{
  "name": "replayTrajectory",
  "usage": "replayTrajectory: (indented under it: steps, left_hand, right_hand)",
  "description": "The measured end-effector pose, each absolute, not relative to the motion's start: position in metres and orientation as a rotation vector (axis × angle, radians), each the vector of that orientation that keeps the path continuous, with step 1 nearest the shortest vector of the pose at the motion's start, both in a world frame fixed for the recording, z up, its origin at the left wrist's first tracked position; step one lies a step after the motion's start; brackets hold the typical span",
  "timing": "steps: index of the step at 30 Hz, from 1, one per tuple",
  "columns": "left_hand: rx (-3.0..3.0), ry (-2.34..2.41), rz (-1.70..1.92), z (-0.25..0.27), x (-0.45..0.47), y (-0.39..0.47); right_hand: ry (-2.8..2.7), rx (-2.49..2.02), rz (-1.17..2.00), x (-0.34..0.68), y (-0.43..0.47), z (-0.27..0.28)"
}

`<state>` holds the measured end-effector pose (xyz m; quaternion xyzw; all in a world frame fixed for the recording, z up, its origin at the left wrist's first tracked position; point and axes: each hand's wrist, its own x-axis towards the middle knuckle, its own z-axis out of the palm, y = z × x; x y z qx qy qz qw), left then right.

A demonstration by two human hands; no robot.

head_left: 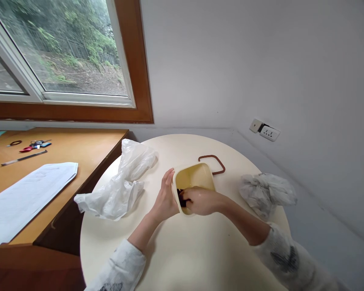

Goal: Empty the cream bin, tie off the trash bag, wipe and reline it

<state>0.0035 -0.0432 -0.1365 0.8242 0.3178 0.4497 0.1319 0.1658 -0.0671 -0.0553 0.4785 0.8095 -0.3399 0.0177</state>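
Note:
My left hand is wrapped round the left side of a pale yellow plastic container, which tips toward me over the round table. Inside it, low on the left, lies a small heap of dark, clumpy material, whose kind I cannot make out. My right hand reaches into the container with curled fingers on this material, and the fingertips are partly hidden. Just behind the container a brown angular loop rests on the table.
The round cream table carries a crumpled white plastic bag at left and a knotted plastic bag at right. A wooden desk on the left holds paper, a pen and keys. Wall sockets are at right.

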Motion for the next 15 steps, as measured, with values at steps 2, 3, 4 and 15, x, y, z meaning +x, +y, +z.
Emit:
replayTrajectory:
  steps: [2, 3, 4, 15]
  left_hand:
    - [2.406, 0.922, 1.309, -0.135, 0.005, -0.044]
    - [2.415, 0.921, 1.313, -0.134, 0.005, -0.044]
    - [2.421, 0.922, 1.318, -0.134, 0.006, -0.045]
    - [2.474, 0.858, 1.295, -0.136, 0.007, -0.046]
  right_hand:
    - [2.636, 1.403, -1.021, 0.174, -0.082, -0.043]
    - [2.687, 1.372, -0.989, 0.178, -0.090, -0.037]
    - [2.724, 1.362, -0.951, 0.181, -0.098, -0.033]
    - [2.480, 1.506, -0.661, 0.160, -0.075, -0.062]
